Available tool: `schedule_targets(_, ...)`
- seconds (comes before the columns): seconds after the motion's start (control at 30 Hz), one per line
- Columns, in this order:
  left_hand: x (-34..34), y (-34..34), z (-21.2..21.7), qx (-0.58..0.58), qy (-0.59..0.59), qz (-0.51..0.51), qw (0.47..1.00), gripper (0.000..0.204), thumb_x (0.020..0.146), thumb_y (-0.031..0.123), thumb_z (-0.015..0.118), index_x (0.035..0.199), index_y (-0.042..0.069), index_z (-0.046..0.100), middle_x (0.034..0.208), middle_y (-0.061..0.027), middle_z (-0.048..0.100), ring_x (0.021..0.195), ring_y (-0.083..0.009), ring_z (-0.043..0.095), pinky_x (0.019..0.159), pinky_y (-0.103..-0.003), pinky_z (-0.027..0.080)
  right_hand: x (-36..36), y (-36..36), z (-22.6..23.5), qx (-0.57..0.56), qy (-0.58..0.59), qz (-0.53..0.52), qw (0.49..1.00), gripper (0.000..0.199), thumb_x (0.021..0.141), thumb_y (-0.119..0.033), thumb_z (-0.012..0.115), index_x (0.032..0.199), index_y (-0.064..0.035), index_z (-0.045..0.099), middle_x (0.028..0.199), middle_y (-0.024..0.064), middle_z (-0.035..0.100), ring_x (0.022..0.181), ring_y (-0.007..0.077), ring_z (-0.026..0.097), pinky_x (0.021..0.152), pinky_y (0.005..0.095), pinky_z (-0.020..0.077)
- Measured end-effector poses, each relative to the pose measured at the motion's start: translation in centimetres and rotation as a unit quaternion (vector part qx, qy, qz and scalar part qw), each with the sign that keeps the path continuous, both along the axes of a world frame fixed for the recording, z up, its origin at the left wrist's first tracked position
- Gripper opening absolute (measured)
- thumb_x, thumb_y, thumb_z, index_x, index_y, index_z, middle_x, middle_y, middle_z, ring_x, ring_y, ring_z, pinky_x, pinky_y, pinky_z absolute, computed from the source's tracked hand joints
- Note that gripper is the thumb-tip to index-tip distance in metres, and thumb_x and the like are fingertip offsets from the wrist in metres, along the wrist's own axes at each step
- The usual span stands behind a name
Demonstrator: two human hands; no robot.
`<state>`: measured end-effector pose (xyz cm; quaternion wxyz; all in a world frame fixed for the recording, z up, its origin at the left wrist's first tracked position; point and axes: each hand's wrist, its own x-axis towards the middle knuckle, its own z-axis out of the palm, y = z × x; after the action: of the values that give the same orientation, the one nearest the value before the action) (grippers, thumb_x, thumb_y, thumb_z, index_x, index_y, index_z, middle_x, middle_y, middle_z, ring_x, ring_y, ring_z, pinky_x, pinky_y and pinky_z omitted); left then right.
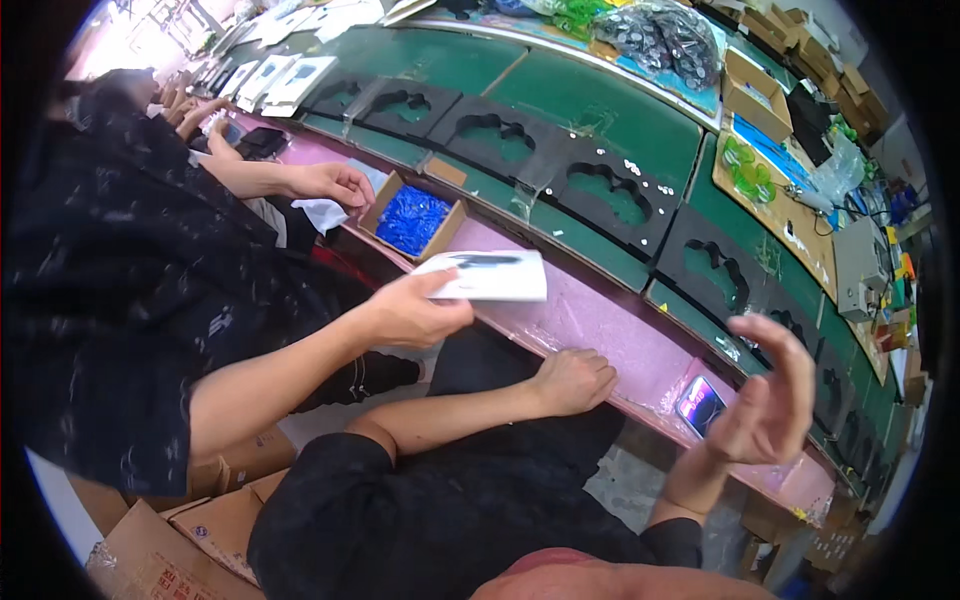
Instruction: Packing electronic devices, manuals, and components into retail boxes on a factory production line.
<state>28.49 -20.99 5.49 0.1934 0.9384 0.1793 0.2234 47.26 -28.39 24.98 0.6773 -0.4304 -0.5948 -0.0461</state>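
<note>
My left hand rests in a loose fist at the near edge of the pink ledge, with nothing visible in it. Raised over the right part of the ledge, my right hand is open, its curved fingers apart from the thumb. A phone with a lit purple screen lies on the ledge beside it. To my left, a co-worker's hand holds a flat white box with a dark picture on top. The co-worker's other hand is near a white cloth.
A cardboard box of blue plastic-wrapped pieces stands on the ledge. Black foam trays with cut-outs line the green worktop. Clear bags lie at the back. Cartons stand at the lower left.
</note>
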Motion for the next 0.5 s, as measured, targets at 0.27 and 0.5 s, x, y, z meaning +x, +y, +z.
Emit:
schedule_targets(0.27, 0.1, -0.2, 1.2, -0.038, 0.009, 0.029, 0.999, 0.019, 0.094, 0.023, 0.068, 0.081, 0.009, 0.068, 0.078, -0.0107, 0.068, 0.075, -0.0296, 0.071, 0.062, -0.046, 0.059, -5.8, 2.0, -10.2, -0.150, 0.201, 0.058, 0.966, 0.032, 0.101, 0.007, 0.056, 0.132, 0.0089, 0.065, 0.097, 0.0211, 0.077, 0.084, 0.0258, 0.076, 0.082, 0.0387, 0.0626)
schedule_targets(0.5, 0.3, 1.5, 2.1, -0.199, 0.100, 0.022, 0.975, 0.029, 0.089, 0.029, 0.069, 0.106, 0.006, 0.070, 0.103, -0.0201, 0.075, 0.096, -0.0389, 0.075, 0.077, -0.052, 0.062, -8.2, 4.4, -13.5, -0.270, 0.247, 0.103, 0.925, 0.026, 0.095, 0.008, 0.069, 0.120, 0.0080, 0.074, 0.097, 0.0179, 0.080, 0.089, 0.0238, 0.078, 0.084, 0.0346, 0.0621)
